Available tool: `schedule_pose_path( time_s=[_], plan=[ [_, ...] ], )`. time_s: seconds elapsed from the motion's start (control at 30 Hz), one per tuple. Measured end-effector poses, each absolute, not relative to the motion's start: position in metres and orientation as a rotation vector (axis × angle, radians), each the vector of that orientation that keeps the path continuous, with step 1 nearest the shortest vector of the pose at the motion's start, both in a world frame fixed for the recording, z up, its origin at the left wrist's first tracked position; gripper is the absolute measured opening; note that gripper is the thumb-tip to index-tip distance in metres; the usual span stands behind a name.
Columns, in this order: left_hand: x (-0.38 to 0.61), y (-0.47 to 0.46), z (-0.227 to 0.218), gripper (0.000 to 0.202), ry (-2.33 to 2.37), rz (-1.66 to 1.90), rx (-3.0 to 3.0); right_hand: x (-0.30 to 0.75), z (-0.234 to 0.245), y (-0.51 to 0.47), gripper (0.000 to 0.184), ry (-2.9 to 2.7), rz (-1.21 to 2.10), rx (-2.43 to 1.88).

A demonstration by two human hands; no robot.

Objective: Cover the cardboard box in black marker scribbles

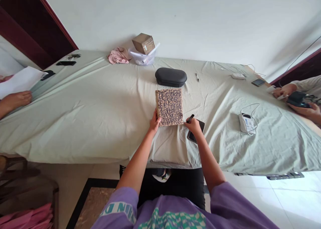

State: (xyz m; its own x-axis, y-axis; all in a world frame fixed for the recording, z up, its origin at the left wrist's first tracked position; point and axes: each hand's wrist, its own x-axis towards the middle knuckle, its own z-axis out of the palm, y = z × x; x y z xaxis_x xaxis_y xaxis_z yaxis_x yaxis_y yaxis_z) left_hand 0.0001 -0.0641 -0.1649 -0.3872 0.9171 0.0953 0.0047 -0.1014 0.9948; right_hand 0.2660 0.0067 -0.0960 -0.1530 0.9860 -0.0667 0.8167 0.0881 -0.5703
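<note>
A brown cardboard piece (pixel 170 106) covered in black scribbles lies on the pale green cloth of the table (pixel 100 115) in front of me. My left hand (pixel 154 123) rests on its lower left corner, fingers curled against the edge. My right hand (pixel 194 125) is closed around a black marker (pixel 190 118) whose tip points at the cardboard's lower right corner. Under my right hand lies a black phone (pixel 198 131).
A black oval case (pixel 171 77) sits just beyond the cardboard, a pen (pixel 197 77) to its right. Further back are a clear tub (pixel 143 58) with a small box (pixel 143 43) and pink cloth (pixel 117 55). A white device with cable (pixel 246 122) lies right. Other people's hands show at both edges.
</note>
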Motion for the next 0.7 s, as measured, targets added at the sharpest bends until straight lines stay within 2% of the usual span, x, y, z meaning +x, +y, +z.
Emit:
schedule_pose_path(
  time_s=[0.13,0.33,0.57,0.63,0.7],
  plan=[
    [0.001,-0.064,-0.163,0.103,1.372,1.627,1.082,0.256,-0.093,0.049,0.019,-1.977,0.662,-1.735],
    [0.002,-0.064,-0.164,0.107,1.296,1.647,1.094,0.235,-0.104,0.086,0.009,-1.983,0.609,-1.774],
    [0.001,-0.062,-0.168,0.109,1.262,1.657,1.116,0.234,-0.119,0.084,0.012,-2.017,0.607,-1.817],
    [0.001,-0.063,-0.168,0.109,1.292,1.654,1.118,0.233,-0.115,0.086,0.015,-2.033,0.624,-1.822],
    [0.000,-0.064,-0.167,0.106,1.321,1.643,1.126,0.233,-0.108,0.085,0.027,-2.042,0.636,-1.831]
  ],
)
